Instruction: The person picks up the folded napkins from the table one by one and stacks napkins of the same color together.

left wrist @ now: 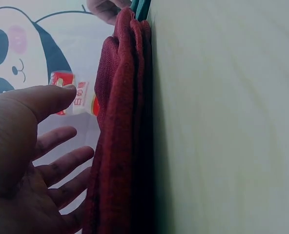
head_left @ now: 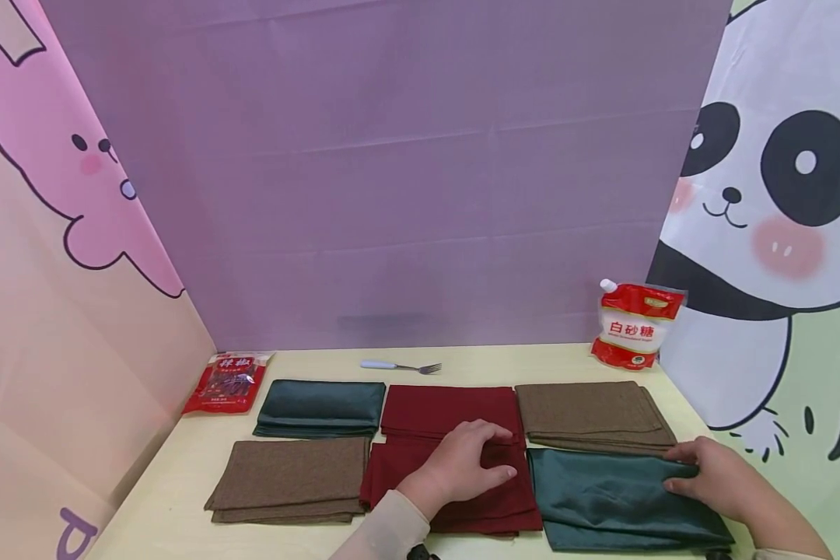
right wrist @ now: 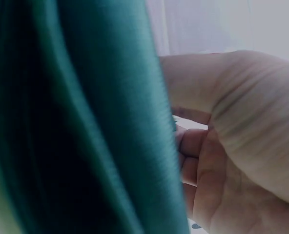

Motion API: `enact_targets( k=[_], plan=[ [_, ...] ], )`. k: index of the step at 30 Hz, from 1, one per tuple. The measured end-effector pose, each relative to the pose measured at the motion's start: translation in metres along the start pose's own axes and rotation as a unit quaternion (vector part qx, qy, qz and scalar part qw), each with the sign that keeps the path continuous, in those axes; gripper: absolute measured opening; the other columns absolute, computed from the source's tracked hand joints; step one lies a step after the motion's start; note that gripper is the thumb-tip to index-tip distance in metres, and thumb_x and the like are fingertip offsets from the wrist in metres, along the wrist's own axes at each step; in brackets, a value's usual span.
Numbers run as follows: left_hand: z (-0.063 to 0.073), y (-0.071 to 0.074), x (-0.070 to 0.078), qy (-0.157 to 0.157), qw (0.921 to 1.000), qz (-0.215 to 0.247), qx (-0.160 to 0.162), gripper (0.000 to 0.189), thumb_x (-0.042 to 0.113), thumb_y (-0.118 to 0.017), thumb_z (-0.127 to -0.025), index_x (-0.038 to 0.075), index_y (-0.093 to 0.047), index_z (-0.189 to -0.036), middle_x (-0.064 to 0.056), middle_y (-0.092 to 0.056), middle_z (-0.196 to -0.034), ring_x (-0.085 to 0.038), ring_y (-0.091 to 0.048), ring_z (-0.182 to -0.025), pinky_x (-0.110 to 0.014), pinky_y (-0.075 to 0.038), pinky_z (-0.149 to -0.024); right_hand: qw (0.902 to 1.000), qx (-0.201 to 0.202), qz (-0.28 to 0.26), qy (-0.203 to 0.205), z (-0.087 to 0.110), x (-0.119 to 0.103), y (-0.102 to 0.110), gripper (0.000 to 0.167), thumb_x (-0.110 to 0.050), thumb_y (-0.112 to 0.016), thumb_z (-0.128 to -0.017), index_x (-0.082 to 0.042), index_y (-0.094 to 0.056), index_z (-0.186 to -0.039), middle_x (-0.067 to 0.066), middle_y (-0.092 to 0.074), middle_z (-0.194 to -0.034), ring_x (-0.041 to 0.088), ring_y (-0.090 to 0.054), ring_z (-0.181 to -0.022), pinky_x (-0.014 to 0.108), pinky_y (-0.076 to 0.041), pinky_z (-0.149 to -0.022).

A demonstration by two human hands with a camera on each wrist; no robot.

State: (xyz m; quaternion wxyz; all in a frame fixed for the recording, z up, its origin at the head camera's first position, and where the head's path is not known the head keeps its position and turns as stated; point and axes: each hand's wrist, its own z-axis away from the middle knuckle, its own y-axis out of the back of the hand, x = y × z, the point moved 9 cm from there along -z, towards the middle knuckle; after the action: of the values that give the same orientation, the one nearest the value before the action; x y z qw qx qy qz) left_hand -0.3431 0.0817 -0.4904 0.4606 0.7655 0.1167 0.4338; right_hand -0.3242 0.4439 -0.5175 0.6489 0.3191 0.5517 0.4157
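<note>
Two folded red cloths lie in the middle of the table, a back one [head_left: 448, 408] and a front one [head_left: 483, 502]. My left hand [head_left: 462, 467] is over the front red cloth, its fingers spread and apart in the left wrist view. At the front right lies a folded teal cloth [head_left: 623, 498], its top slightly wrinkled. My right hand [head_left: 724, 478] is at its back right corner, thumb and fingers parted and lightly bent. In the right wrist view the teal cloth's folded edge [right wrist: 125, 107] hides the fingertips, so contact there is unclear.
Folded brown cloths lie front left [head_left: 290, 474] and back right [head_left: 591, 412]; another teal cloth [head_left: 322, 404] lies back left. Behind them are a fork [head_left: 402, 365], a red packet [head_left: 227, 383] at left and a white sugar pouch [head_left: 633, 327] at right. A purple backdrop [head_left: 406, 194] stands behind.
</note>
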Motion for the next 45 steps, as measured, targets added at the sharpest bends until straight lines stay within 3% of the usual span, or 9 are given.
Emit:
enact_targets(
  k=[6,9,15,22,28,32,38,45],
  plan=[
    [0.0,0.0,0.002,-0.001,1.0,-0.003,-0.001,0.047,0.04,-0.078,-0.095,0.024,-0.066,-0.137,0.013,-0.063,-0.131,-0.007,-0.054,-0.124,-0.033,-0.047,-0.108,0.9998,0.014,0.002,0.014,0.003,-0.006,0.002,0.024,-0.021,-0.091,-0.08,-0.007,-0.076,-0.093,0.003,-0.067,-0.091,0.021,-0.06,-0.082,0.048,-0.055,-0.076],
    [0.0,-0.001,0.004,-0.007,1.0,-0.001,-0.004,0.046,0.04,-0.078,-0.094,0.025,-0.067,-0.136,0.014,-0.063,-0.131,-0.007,-0.055,-0.124,-0.032,-0.047,-0.107,0.9987,0.041,0.008,0.029,0.006,-0.011,0.009,0.021,-0.021,-0.09,-0.081,-0.011,-0.074,-0.091,0.003,-0.063,-0.091,0.021,-0.056,-0.081,0.043,-0.051,-0.071],
    [-0.002,-0.004,0.008,-0.015,0.9998,0.008,-0.01,0.045,0.038,-0.079,-0.094,0.025,-0.067,-0.135,0.014,-0.063,-0.131,-0.005,-0.056,-0.123,-0.027,-0.048,-0.106,0.9911,0.118,0.01,0.062,0.014,-0.021,0.024,0.021,-0.02,-0.089,-0.083,-0.015,-0.072,-0.095,0.004,-0.07,-0.098,0.024,-0.059,-0.086,0.046,-0.053,-0.073],
    [-0.004,-0.008,0.01,-0.011,0.9998,0.008,-0.014,0.044,0.037,-0.079,-0.094,0.027,-0.067,-0.136,0.015,-0.063,-0.131,-0.004,-0.055,-0.123,-0.026,-0.047,-0.106,0.9742,0.207,-0.006,0.089,0.027,-0.037,0.04,0.021,-0.008,-0.087,-0.084,-0.018,-0.072,-0.096,0.002,-0.072,-0.094,0.024,-0.061,-0.085,0.045,-0.054,-0.072],
    [-0.007,-0.01,0.011,-0.002,0.9996,0.022,-0.018,0.047,0.034,-0.081,-0.094,0.026,-0.065,-0.138,0.013,-0.063,-0.132,-0.004,-0.056,-0.123,-0.026,-0.048,-0.105,0.9503,0.29,-0.016,0.111,0.043,-0.054,0.056,0.028,-0.001,-0.089,-0.079,-0.019,-0.073,-0.093,0.0,-0.073,-0.088,0.014,-0.06,-0.077,0.028,-0.05,-0.064],
    [-0.009,-0.011,0.012,0.008,0.9989,0.043,-0.017,0.052,0.034,-0.082,-0.093,0.024,-0.063,-0.141,0.011,-0.062,-0.134,-0.006,-0.057,-0.123,-0.026,-0.049,-0.104,0.9378,0.324,-0.037,0.119,0.052,-0.062,0.064,0.03,0.004,-0.088,-0.079,-0.018,-0.074,-0.093,0.001,-0.074,-0.088,0.007,-0.058,-0.078,0.019,-0.047,-0.063],
    [-0.014,-0.016,0.013,0.019,0.998,0.054,-0.027,0.064,0.041,-0.082,-0.092,0.023,-0.057,-0.148,0.01,-0.062,-0.137,-0.006,-0.057,-0.125,-0.027,-0.049,-0.104,0.9237,0.35,-0.074,0.136,0.061,-0.068,0.07,0.032,0.007,-0.086,-0.08,-0.019,-0.075,-0.094,-0.003,-0.074,-0.087,-0.006,-0.054,-0.08,0.011,-0.045,-0.065],
    [-0.015,-0.019,0.014,0.044,0.9959,0.074,-0.029,0.054,0.044,-0.084,-0.09,0.031,-0.065,-0.139,0.017,-0.065,-0.128,-0.002,-0.057,-0.117,-0.029,-0.051,-0.101,0.9229,0.343,-0.112,0.134,0.068,-0.072,0.073,0.025,0.007,-0.081,-0.086,-0.014,-0.077,-0.099,-0.005,-0.074,-0.09,-0.008,-0.055,-0.083,0.012,-0.05,-0.066]
  ],
)
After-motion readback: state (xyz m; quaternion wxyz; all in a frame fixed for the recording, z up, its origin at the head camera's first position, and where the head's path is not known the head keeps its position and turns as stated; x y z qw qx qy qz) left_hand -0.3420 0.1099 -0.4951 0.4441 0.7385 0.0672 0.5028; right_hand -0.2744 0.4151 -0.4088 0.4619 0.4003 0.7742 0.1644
